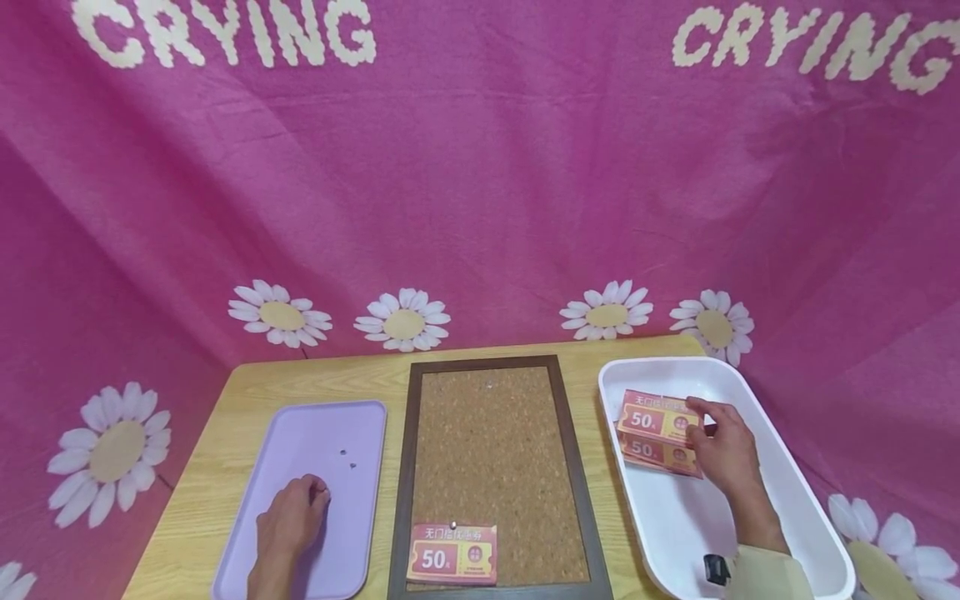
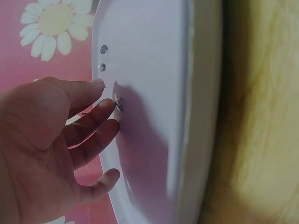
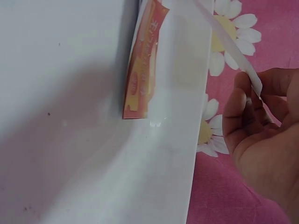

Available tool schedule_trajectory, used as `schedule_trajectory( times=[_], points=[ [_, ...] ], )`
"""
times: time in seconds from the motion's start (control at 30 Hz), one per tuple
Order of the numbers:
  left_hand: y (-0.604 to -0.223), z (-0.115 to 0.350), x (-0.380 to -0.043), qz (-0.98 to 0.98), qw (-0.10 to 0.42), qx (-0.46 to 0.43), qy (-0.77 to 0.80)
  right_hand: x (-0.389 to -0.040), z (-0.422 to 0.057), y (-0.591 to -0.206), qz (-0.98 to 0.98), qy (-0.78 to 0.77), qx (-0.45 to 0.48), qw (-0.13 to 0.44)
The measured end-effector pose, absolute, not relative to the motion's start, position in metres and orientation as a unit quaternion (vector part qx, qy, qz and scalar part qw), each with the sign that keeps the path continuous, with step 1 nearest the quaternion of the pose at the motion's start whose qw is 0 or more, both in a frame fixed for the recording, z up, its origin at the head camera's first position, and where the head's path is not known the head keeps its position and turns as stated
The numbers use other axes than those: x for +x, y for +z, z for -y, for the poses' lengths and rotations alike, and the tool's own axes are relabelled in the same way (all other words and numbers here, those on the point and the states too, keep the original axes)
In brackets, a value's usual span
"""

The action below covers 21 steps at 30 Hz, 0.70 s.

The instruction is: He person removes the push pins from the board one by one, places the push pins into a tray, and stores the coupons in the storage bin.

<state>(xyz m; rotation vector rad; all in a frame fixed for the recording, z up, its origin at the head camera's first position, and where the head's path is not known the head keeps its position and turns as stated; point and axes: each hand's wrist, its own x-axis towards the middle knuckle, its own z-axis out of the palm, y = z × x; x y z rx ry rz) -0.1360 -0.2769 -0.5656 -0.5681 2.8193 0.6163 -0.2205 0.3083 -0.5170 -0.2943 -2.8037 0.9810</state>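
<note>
My left hand (image 1: 292, 515) is low over the purple tray (image 1: 363, 533). In the left wrist view, its thumb and index fingertips stand slightly apart, and a thumbtack (image 2: 118, 104) is right at the index fingertip. A tiny point shows by the thumb tip. Two more thumbtacks (image 1: 343, 452) lie farther up the tray. At the right, my right hand (image 1: 726, 446) pinches the edge of a red and yellow coupon (image 1: 652, 415), lifted over other coupons (image 1: 654, 451) in the white tub (image 1: 693, 533). From the right wrist, the held coupon (image 3: 236, 51) appears edge-on.
Between tray and tub lies a cork board (image 1: 495, 450) in a dark brown frame. Another coupon (image 1: 452, 557) is at its lower left, with a tack (image 1: 453, 525) at its top edge. The wooden table (image 1: 187, 500) meets a pink flowered cloth (image 1: 480, 183) behind.
</note>
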Motion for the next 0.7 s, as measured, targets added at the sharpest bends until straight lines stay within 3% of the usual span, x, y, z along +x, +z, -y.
schedule_trajectory(
  times=[0.37,0.7],
  points=[
    [-0.566,0.277,-0.136,-0.954,0.093,-0.194,0.21,-0.228,-0.313,-0.531,0.942,0.318,-0.084,0.066],
    [-0.568,0.277,-0.137,-0.951,0.105,-0.203,0.208,-0.231,-0.317,-0.543,0.947,0.311,-0.082,0.014]
  ],
)
